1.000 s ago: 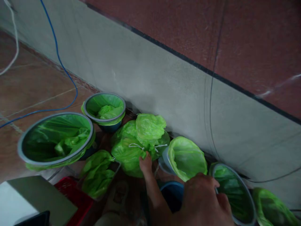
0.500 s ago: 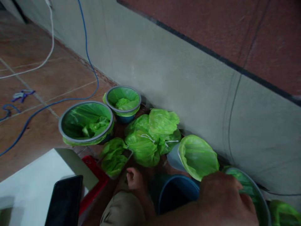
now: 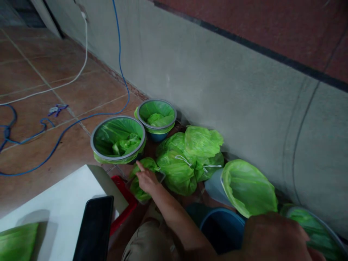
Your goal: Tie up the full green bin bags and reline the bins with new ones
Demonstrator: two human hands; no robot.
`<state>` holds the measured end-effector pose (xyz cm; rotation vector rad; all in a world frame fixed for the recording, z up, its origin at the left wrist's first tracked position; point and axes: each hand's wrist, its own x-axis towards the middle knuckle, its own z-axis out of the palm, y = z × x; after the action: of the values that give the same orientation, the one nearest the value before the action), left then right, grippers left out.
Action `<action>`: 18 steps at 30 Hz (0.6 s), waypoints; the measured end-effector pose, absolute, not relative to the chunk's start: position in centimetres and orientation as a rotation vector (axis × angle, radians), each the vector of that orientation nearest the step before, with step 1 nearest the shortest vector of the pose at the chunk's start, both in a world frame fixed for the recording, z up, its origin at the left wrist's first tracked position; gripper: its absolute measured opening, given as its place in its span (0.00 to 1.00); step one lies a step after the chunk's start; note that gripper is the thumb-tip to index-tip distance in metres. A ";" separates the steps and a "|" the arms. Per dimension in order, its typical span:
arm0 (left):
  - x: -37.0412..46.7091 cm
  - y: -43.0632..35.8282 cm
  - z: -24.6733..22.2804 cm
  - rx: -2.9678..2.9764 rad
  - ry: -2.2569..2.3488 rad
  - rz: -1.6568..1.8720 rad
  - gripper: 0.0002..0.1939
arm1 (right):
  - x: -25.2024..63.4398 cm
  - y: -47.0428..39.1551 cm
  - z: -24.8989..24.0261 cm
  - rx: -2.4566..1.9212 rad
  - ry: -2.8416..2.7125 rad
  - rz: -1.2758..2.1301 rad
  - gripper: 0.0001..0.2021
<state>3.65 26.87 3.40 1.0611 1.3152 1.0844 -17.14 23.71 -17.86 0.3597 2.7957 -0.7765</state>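
Observation:
My left hand (image 3: pixel 146 179) is above a small container lined with a green bag (image 3: pixel 143 192), its index finger stretched toward a large grey-rimmed basket with a green liner (image 3: pixel 118 139) and nothing seen in its grasp. Close to the camera at the lower right, my right hand (image 3: pixel 274 235) is dark and blurred, its fingers too unclear to read. It is in front of a blue bin (image 3: pixel 225 226) and below a tilted container lined in green (image 3: pixel 248 188). Tied green bags (image 3: pixel 178 170) lie heaped between my left hand and the wall.
A smaller lined basket (image 3: pixel 157 116) stands by the wall (image 3: pixel 203 79). At the lower left, a black phone (image 3: pixel 94 228) lies on a white surface (image 3: pixel 62 203), beside a red object (image 3: pixel 125 206). A blue cable (image 3: pixel 58 141) crosses the tiled floor. Another lined tub (image 3: pixel 312 224) is at the right.
The view has shifted, so the scene sits further right. My left hand has moved up over the small lined container, and its index finger is now extended.

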 end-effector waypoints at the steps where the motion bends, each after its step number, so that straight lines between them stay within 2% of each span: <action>1: 3.6 27.1 3.4 1.060 1.367 1.053 0.25 | -17.6 23.7 -18.1 0.309 2.772 -0.747 0.15; 4: 3.8 27.9 3.3 1.098 1.423 0.937 0.21 | -18.3 24.1 -18.6 0.354 2.723 -0.758 0.16; 6: 4.2 28.3 3.0 1.111 1.415 0.897 0.18 | -18.0 25.1 -17.9 0.558 2.805 -1.010 0.18; 8: 4.4 28.4 2.8 1.084 1.440 0.945 0.16 | -17.2 26.7 -16.1 0.849 2.852 -1.546 0.17; 11: 3.9 27.7 3.1 1.081 1.463 1.069 0.15 | -14.9 29.5 -12.2 1.170 2.591 -2.525 0.16; 13: 3.3 27.2 3.6 1.103 1.455 1.119 0.16 | -13.1 31.1 -10.1 1.327 2.359 -2.872 0.17; 18: 2.0 26.7 5.0 1.113 1.398 1.124 0.18 | -8.3 32.9 -7.3 1.595 2.192 -2.824 0.17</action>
<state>1.96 26.67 5.01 1.1130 1.3976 1.1240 -8.28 32.94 -7.25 1.5951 2.1923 -2.8243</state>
